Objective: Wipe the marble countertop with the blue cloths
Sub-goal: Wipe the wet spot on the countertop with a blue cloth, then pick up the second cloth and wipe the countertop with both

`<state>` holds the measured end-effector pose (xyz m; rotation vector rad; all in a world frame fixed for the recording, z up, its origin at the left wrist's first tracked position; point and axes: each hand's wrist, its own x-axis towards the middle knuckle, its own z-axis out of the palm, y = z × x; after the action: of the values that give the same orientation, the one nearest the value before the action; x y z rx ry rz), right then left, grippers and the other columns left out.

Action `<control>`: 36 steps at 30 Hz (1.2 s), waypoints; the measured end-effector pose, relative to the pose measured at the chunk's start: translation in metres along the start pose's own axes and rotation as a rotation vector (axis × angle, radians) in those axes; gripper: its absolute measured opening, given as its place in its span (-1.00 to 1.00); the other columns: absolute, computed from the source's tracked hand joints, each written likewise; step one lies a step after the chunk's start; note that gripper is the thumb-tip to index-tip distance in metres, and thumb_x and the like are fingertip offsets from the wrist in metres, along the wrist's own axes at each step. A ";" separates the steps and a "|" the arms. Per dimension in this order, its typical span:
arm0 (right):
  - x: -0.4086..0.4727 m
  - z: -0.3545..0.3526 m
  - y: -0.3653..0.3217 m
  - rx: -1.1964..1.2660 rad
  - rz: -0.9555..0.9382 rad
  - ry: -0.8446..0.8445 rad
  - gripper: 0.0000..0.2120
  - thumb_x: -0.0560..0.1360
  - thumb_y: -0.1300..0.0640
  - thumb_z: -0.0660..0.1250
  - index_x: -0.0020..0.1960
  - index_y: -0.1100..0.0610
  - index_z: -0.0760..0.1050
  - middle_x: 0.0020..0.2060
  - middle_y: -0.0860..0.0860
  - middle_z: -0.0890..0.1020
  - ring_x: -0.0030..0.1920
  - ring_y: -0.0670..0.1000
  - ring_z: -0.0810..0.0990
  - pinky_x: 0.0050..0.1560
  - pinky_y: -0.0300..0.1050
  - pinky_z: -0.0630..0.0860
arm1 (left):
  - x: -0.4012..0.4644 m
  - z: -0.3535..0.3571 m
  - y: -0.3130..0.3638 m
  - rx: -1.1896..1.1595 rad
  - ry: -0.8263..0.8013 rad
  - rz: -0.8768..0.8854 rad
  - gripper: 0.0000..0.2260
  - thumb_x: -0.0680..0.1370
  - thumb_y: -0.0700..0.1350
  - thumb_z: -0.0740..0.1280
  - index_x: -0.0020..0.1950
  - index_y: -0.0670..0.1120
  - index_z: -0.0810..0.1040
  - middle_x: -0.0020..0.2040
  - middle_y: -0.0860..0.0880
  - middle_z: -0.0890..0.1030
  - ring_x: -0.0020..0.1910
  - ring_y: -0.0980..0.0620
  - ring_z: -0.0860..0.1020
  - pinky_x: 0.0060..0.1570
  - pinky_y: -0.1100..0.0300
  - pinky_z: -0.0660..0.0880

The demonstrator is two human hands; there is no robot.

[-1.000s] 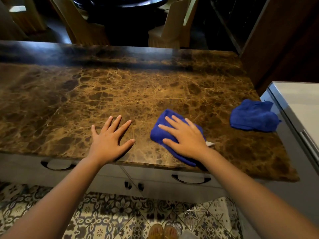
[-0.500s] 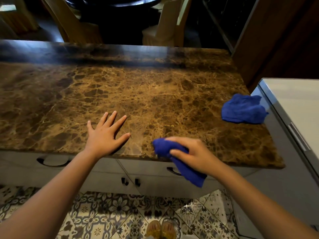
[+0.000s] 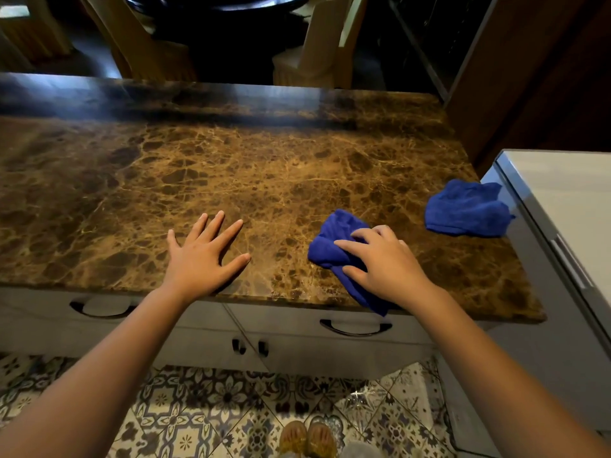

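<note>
On the brown veined marble table [image 3: 264,180], near its front edge, the right hand [image 3: 386,262] is seen pressing a bunched blue microfibre cloth [image 3: 334,246]. Half a second ago that cloth was dragged off the front edge and hung below it; now it has been brought back up onto the slab, with only a tail draped over the edge. Likely meaning: one pull stroke was finished at the edge and the next pass is being set up. Most of the table behind the cloth appears not yet covered; progress is judged early.

Right-hand fingers [image 3: 350,244] are curled around and clamped on the cloth, thumb tucked at its lower side. The left hand [image 3: 201,259] is laid flat on the table left of the cloth, fingers spread, nothing gripped, unmoved since before and probably used as a brace.

A second crumpled blue cloth [image 3: 466,211] is left lying at the table's right edge, well apart from the held one, just beside the pale grey appliance top [image 3: 562,193]; contact cannot be told.

Materials: slab polished and glossy, with glare along the far edge, so low friction is expected. Cloths are soft, nappy and limp, and fold readily. Below the table edge, white drawer fronts with dark curved handles [image 3: 355,328] are visible.
</note>
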<state>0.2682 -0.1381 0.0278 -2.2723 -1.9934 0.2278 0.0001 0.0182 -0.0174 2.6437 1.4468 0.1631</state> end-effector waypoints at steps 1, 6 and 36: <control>-0.001 -0.001 -0.001 0.019 -0.014 -0.002 -0.59 0.49 -0.08 0.25 0.33 -0.11 0.33 0.30 0.00 0.42 0.28 0.11 0.28 0.18 0.13 0.37 | 0.000 0.000 0.000 0.000 0.002 0.000 -0.36 0.38 0.47 -0.13 0.44 0.34 0.01 0.56 0.07 0.01 0.53 0.02 -0.09 0.35 -0.39 -0.15; -0.024 -0.003 -0.005 0.118 -0.137 0.036 -0.71 0.45 0.09 0.33 0.17 -0.02 0.50 0.12 -0.01 0.56 0.17 0.10 0.43 0.12 0.15 0.46 | 0.000 0.000 -0.001 0.007 0.005 0.003 -0.36 0.37 0.47 -0.13 0.44 0.34 0.01 0.56 0.07 0.02 0.52 0.02 -0.08 0.35 -0.39 -0.14; -0.078 0.004 0.113 0.068 0.523 0.283 -0.51 0.50 -0.18 0.18 0.35 0.04 0.37 0.41 0.13 0.35 0.41 0.16 0.26 0.35 0.16 0.23 | -0.001 -0.005 0.004 0.017 -0.039 -0.014 -0.33 0.38 0.45 -0.10 0.46 0.29 0.00 0.56 0.04 0.00 0.53 -0.01 -0.09 0.36 -0.38 -0.14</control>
<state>0.3676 -0.2304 0.0067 -2.5656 -1.2188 0.0100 0.0020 0.0161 -0.0117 2.6347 1.4603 0.0973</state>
